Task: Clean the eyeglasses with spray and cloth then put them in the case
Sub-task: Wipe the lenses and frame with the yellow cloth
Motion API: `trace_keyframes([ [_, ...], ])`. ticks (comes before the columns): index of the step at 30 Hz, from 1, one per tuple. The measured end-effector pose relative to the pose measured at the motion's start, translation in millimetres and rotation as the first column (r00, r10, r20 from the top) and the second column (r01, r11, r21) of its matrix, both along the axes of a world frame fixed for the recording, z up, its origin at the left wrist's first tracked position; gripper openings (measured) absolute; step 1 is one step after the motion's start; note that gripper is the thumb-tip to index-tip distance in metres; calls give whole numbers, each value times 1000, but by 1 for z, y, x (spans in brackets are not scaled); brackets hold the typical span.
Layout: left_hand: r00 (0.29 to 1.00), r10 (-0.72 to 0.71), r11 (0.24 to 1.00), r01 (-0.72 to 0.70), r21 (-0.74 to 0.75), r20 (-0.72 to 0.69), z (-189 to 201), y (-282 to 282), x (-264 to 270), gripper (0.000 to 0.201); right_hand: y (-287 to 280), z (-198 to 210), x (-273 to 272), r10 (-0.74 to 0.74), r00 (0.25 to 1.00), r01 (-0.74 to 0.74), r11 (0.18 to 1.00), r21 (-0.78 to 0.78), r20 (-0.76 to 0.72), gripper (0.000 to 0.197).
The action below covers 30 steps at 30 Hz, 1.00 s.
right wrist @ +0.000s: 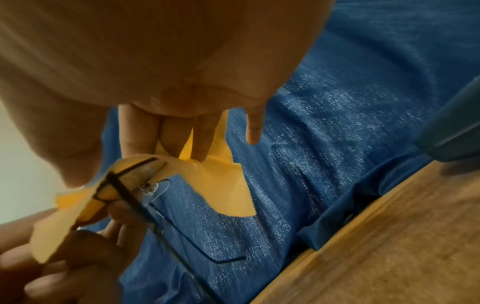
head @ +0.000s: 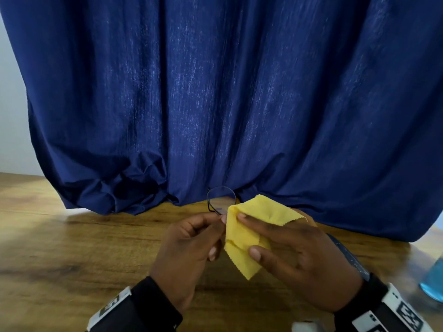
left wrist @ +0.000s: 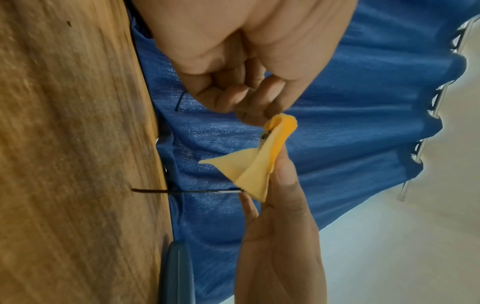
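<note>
The thin black-rimmed eyeglasses are held up over the far part of the wooden table. My left hand pinches the frame near one lens. My right hand pinches the yellow cloth around the other lens, index finger on top and thumb below. In the right wrist view the cloth wraps that lens of the eyeglasses and both temple arms stick out. In the left wrist view the cloth is folded between the two hands. The blue spray bottle stands at the right edge.
A dark blue curtain hangs behind the table and bunches on its far edge. A dark blue case lies partly hidden behind my right hand; the case also shows on the table. A small white object sits at the near edge.
</note>
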<state>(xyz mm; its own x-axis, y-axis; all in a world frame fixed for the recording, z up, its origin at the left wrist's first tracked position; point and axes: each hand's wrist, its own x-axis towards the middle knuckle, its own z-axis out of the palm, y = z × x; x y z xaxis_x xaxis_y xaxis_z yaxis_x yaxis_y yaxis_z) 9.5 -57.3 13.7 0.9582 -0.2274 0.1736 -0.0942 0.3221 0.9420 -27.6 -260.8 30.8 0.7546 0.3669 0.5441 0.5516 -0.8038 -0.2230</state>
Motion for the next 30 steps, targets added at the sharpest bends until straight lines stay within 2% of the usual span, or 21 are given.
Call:
trace_keyframes([
  [5,997,67,995,-70,-69,-46,2,5,8,31,0,-2,-4,51,998,-52,998,34,28,40],
  [9,992,123,985,-127,-114,-41,5,12,12,32,-2,-3,-1,17,999,-19,999,35,35,37],
  [17,1000,18,1000,-18,4,8,1,0,1,26,-4,-1,1,-18,999,18,1000,0,-36,52],
  [21,999,49,998,-49,-29,-1,1,-1,1,27,1,3,-5,6,999,-9,999,-53,-50,52],
  [27,989,146,983,-148,-109,-27,5,12,12,30,-1,0,-4,34,999,-34,999,2,7,44],
  [30,990,138,984,-139,-115,-16,7,13,12,29,-3,0,-2,24,1000,-24,999,33,-1,44],
])
